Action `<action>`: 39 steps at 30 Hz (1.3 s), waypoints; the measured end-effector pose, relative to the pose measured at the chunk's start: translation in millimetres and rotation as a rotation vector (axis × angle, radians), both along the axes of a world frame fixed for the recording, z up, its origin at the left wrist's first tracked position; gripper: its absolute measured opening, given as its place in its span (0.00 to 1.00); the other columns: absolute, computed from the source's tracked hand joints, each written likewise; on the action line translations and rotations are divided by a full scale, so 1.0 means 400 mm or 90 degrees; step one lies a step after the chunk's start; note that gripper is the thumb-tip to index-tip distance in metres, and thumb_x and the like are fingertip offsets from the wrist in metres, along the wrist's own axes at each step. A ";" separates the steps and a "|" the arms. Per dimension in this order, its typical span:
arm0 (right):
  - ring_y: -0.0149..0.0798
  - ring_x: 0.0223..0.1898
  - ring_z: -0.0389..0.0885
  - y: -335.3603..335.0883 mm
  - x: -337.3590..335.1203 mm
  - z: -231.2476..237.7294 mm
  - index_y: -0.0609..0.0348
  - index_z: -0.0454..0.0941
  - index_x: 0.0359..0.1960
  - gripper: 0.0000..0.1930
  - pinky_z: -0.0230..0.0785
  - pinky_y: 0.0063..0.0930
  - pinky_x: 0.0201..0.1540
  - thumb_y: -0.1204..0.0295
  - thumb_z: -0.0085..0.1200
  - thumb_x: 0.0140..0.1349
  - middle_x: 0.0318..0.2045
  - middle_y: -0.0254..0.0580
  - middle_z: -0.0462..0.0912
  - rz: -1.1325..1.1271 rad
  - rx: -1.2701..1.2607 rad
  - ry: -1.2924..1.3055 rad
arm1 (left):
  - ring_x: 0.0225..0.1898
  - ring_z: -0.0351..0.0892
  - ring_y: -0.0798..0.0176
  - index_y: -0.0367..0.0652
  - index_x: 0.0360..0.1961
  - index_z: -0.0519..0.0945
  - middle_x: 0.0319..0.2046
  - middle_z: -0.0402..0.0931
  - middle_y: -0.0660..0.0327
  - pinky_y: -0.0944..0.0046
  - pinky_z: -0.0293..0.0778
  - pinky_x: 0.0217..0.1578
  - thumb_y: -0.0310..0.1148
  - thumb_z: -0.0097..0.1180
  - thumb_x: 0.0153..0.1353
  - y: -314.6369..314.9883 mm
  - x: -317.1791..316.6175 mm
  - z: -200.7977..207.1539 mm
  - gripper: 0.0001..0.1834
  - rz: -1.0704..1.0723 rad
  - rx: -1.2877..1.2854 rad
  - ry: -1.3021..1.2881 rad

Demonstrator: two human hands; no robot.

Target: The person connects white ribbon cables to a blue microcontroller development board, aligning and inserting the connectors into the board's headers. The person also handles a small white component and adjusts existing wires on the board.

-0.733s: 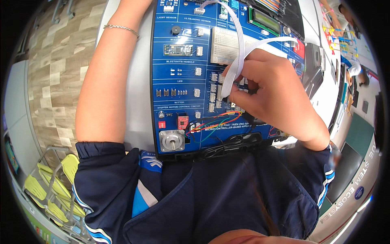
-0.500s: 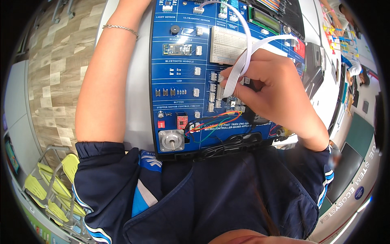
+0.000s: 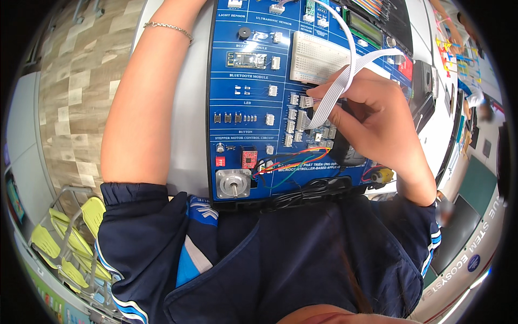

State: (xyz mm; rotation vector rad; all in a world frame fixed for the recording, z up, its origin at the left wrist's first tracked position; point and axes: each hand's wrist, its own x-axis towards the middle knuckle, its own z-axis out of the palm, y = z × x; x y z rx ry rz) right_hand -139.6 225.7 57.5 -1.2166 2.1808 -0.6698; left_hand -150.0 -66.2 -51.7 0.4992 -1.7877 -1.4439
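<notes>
My right hand (image 3: 372, 110) reaches over a blue electronics training board (image 3: 237, 102). Thumb and forefinger are closed at the white plug (image 3: 307, 101) of a thin white cable (image 3: 352, 46), by the rows of small white sockets (image 3: 291, 127). Whether the plug is fully seated I cannot tell. That cable loops up to a socket at the board's far edge. A flat white ribbon cable (image 3: 345, 81) passes beside the fingers, its lower end at a connector (image 3: 304, 120) just below them. My left forearm (image 3: 143, 102), with a chain bracelet, stretches along the board's left side; the hand is out of view.
A white breadboard (image 3: 318, 56) and a green-framed display (image 3: 364, 29) lie beyond the hand. Nearer me are a stepper motor (image 3: 233, 184), coloured wires (image 3: 297, 159) and a black cable bundle (image 3: 307, 191). Yellow-green chairs (image 3: 65, 243) stand at the left; other people are at the upper right.
The view has shifted, so the board appears farther right. My right fingertips have drawn back slightly rightward over the sockets, and the white plug and ribbon connector now show more.
</notes>
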 end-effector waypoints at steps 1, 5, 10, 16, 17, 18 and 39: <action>0.17 0.20 0.63 -0.001 0.001 0.003 0.59 0.88 0.43 0.12 0.50 0.17 0.22 0.83 0.64 0.59 0.33 0.34 0.82 0.001 0.001 0.003 | 0.31 0.80 0.69 0.30 0.35 0.86 0.29 0.85 0.57 0.67 0.75 0.34 0.35 0.58 0.64 0.004 0.003 0.003 0.15 -0.001 0.002 0.001; 0.16 0.22 0.65 -0.006 0.000 0.008 0.62 0.88 0.42 0.11 0.51 0.16 0.24 0.83 0.66 0.58 0.34 0.31 0.83 -0.014 0.037 -0.023 | 0.31 0.80 0.68 0.30 0.35 0.86 0.28 0.85 0.57 0.67 0.75 0.34 0.36 0.59 0.63 0.009 0.013 0.006 0.16 -0.008 -0.018 0.015; 0.17 0.23 0.68 -0.013 -0.011 -0.002 0.65 0.86 0.38 0.08 0.54 0.16 0.25 0.82 0.68 0.55 0.33 0.31 0.83 -0.066 0.074 -0.058 | 0.31 0.81 0.67 0.29 0.35 0.85 0.28 0.85 0.55 0.66 0.75 0.34 0.37 0.58 0.63 -0.013 -0.002 -0.011 0.17 -0.003 -0.030 0.002; 0.27 0.17 0.68 0.001 -0.002 -0.055 0.65 0.81 0.23 0.07 0.58 0.24 0.22 0.78 0.70 0.46 0.19 0.38 0.76 -0.064 -0.102 -0.043 | 0.30 0.81 0.66 0.29 0.34 0.85 0.28 0.85 0.54 0.65 0.76 0.34 0.36 0.58 0.63 -0.009 -0.007 -0.013 0.17 0.010 -0.047 0.004; 0.27 0.17 0.69 0.000 0.002 -0.050 0.65 0.81 0.22 0.08 0.59 0.24 0.22 0.78 0.70 0.46 0.19 0.38 0.76 -0.059 -0.086 -0.027 | 0.30 0.81 0.66 0.29 0.34 0.85 0.27 0.85 0.54 0.65 0.76 0.34 0.36 0.58 0.63 -0.010 -0.006 -0.013 0.16 0.013 -0.050 0.006; 0.28 0.17 0.71 -0.005 0.008 -0.031 0.65 0.81 0.22 0.08 0.61 0.23 0.22 0.78 0.70 0.46 0.19 0.39 0.77 -0.053 -0.049 0.001 | 0.30 0.81 0.66 0.29 0.34 0.85 0.27 0.84 0.55 0.65 0.75 0.34 0.36 0.58 0.63 -0.010 -0.005 -0.012 0.16 0.009 -0.046 0.003; 0.24 0.26 0.80 -0.031 0.009 0.016 0.61 0.88 0.40 0.12 0.69 0.18 0.26 0.83 0.67 0.52 0.33 0.37 0.85 0.061 0.030 0.077 | 0.28 0.80 0.67 0.30 0.33 0.86 0.25 0.84 0.56 0.65 0.74 0.32 0.36 0.60 0.63 -0.010 -0.010 -0.013 0.15 0.011 -0.044 0.006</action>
